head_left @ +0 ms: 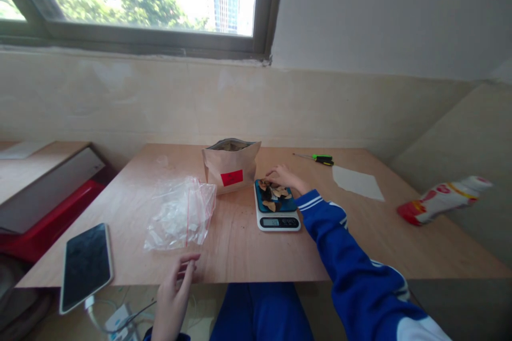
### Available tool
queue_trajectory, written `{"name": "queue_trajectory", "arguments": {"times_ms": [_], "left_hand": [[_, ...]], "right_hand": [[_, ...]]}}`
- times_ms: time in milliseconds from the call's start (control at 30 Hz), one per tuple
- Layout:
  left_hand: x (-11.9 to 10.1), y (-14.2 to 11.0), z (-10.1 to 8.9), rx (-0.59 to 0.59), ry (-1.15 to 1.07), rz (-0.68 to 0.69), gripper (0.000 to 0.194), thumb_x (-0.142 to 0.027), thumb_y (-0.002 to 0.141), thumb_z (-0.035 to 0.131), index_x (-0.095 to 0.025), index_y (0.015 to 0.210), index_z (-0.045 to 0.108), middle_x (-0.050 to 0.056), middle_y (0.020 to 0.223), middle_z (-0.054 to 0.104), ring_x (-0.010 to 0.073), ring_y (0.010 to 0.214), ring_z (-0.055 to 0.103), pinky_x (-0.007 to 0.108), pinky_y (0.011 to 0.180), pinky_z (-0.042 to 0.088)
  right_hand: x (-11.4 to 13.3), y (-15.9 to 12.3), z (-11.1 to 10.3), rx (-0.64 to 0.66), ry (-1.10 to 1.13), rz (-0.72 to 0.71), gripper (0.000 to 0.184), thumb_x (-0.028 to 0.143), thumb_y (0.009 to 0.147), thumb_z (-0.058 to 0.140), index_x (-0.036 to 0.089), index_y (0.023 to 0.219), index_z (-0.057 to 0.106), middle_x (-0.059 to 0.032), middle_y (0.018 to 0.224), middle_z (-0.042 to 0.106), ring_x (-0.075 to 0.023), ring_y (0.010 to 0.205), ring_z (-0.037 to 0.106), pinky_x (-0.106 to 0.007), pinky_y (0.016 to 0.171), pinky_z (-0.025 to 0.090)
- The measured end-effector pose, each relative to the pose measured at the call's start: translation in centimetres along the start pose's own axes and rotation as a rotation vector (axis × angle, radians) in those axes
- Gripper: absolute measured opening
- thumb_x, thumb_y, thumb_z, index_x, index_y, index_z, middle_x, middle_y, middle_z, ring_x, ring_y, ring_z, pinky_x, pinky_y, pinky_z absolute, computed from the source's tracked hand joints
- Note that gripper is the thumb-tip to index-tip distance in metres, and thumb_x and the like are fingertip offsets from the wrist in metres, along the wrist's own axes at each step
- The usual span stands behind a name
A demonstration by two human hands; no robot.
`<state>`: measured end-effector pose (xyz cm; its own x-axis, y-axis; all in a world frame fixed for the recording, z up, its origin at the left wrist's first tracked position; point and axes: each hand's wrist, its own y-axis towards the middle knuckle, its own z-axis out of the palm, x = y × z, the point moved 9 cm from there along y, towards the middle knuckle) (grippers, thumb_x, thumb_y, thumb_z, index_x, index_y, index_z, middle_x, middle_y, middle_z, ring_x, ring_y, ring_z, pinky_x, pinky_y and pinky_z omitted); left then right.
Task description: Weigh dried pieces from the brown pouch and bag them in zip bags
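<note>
A small white kitchen scale with a lit display stands mid-table. On its blue-green platform lie several brown, curled dried slices. My right hand reaches over the platform's back edge, its fingertips pinched down at a dried slice; the fingers partly hide the grip. My left hand rests at the table's front edge, fingers loosely bent and apart, holding nothing. Behind and left of the scale, an open brown paper pouch with a red label stands upright.
Clear plastic bags lie left of the scale. A tablet with a plugged cable overhangs the front left edge. At the back right are a green-and-black screwdriver and white paper. A red-and-white bottle stands at the right.
</note>
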<state>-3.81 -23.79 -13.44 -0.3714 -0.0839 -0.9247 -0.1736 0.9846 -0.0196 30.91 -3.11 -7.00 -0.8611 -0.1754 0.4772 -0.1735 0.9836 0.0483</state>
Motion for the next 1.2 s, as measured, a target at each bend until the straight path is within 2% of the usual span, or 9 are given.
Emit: {"name": "queue_trajectory", "arguments": {"times_ms": [133,300,533,733,867,933,1000,1100,1200], "left_hand": [[0.1,-0.2,-0.1,0.008,0.02,0.02,0.049,-0.064,0.074,0.051,-0.02,0.091,0.066,0.007,0.085,0.071,0.0242,0.075,0.067,0.036,0.066,0.055],[0.3,-0.2,-0.5,-0.01,0.05,0.011,0.047,-0.061,0.076,0.05,-0.02,0.094,0.065,0.006,0.083,0.069,0.0234,0.074,0.068,0.035,0.067,0.054],[-0.3,0.5,-1.0,-0.121,0.114,0.062,0.046,-0.06,0.077,0.048,-0.021,0.095,0.063,0.006,0.085,0.067,0.0207,0.068,0.063,0.032,0.059,0.052],[-4.8,3.5,-0.3,-0.26,0.294,0.287,0.04,-0.05,0.084,0.042,-0.018,0.1,0.06,0.01,0.093,0.059,0.0226,0.079,0.057,0.036,0.068,0.051],[-6.7,6.6,2.2,-0.278,0.51,0.389,0.046,-0.047,0.082,0.046,-0.012,0.11,0.056,0.014,0.099,0.055,0.0281,0.09,0.056,0.046,0.084,0.046],[-6.2,8.0,3.6,-0.248,0.629,0.356,0.047,-0.046,0.08,0.051,-0.01,0.111,0.055,0.015,0.097,0.056,0.0299,0.09,0.056,0.046,0.083,0.046],[-5.2,9.0,4.7,-0.19,0.684,0.303,0.038,-0.04,0.081,0.051,-0.011,0.104,0.056,0.014,0.093,0.056,0.028,0.085,0.058,0.042,0.078,0.047],[-3.9,9.8,5.4,-0.113,0.628,0.247,0.023,-0.033,0.083,0.044,-0.015,0.088,0.058,0.009,0.084,0.057,0.0222,0.074,0.059,0.035,0.07,0.046],[-4.1,9.9,5.1,-0.08,0.494,0.246,0.023,-0.034,0.083,0.042,-0.018,0.077,0.056,0.005,0.075,0.057,0.0184,0.064,0.057,0.031,0.064,0.044]], "right_hand": [[0.0,-2.0,-2.5,-0.14,0.01,-0.02,0.023,0.029,0.084,0.055,0.017,0.098,0.069,-0.0112,0.108,0.065,-0.0237,0.109,0.055,-0.037,0.098,0.039],[-0.4,-7.7,-5.4,-0.384,0.151,-0.117,0.025,0.032,0.089,0.047,0.02,0.096,0.067,-0.0087,0.103,0.065,-0.0215,0.104,0.057,-0.039,0.098,0.04],[-1.1,-18.8,-5.1,-0.587,0.223,0.012,0.025,0.037,0.09,0.046,0.024,0.094,0.068,-0.0071,0.105,0.065,-0.0225,0.104,0.057,-0.044,0.097,0.04],[-1.6,-25.8,-2.4,-0.667,0.277,0.164,0.023,0.038,0.089,0.048,0.025,0.096,0.066,-0.0072,0.098,0.066,-0.0235,0.097,0.059,-0.041,0.087,0.047],[-2.0,-27.7,-1.1,-0.648,0.257,0.192,0.022,0.038,0.089,0.049,0.026,0.095,0.067,-0.0064,0.096,0.066,-0.0243,0.096,0.059,-0.042,0.085,0.047],[-2.2,-28.1,-1.2,-0.656,0.243,0.202,0.023,0.038,0.089,0.049,0.026,0.094,0.067,-0.0068,0.096,0.066,-0.025,0.096,0.059,-0.043,0.084,0.048],[-2.4,-28.2,-1.6,-0.673,0.229,0.2,0.023,0.038,0.089,0.049,0.026,0.094,0.067,-0.0072,0.096,0.066,-0.0254,0.095,0.059,-0.043,0.083,0.048],[-2.4,-28.2,-2.0,-0.685,0.225,0.191,0.023,0.037,0.089,0.049,0.026,0.096,0.067,-0.0073,0.096,0.066,-0.0251,0.094,0.059,-0.042,0.083,0.048],[-1.9,-27.9,-2.0,-0.677,0.259,0.184,0.022,0.036,0.089,0.049,0.025,0.096,0.067,-0.0074,0.096,0.066,-0.0245,0.094,0.059,-0.041,0.083,0.048]]}}
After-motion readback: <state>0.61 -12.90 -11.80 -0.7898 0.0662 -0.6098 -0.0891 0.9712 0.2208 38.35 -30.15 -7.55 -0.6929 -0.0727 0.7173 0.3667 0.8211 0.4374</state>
